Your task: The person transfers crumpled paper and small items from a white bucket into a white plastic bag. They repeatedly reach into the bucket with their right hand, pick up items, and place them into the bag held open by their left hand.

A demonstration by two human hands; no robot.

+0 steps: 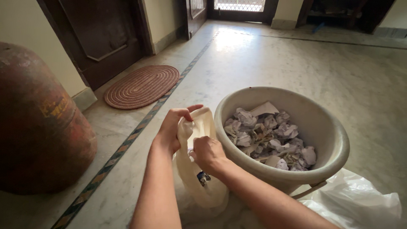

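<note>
The person holds a cream plastic bag (199, 169) in both hands beside the beige tub (335, 140) of crumpled paper scraps (271, 138); the work goes best, by this view, if the upper grip stays high and steady while the lower fingers work the film apart, so the thin plastic opens without tearing. The left hand (171, 129) is pinched shut on the bag's top edge, and the right hand (207, 153) is closed on the film just below it. The bag hangs between and beneath the hands, its bottom resting on the marble floor (263, 63), just left of the tub's wall.
</note>
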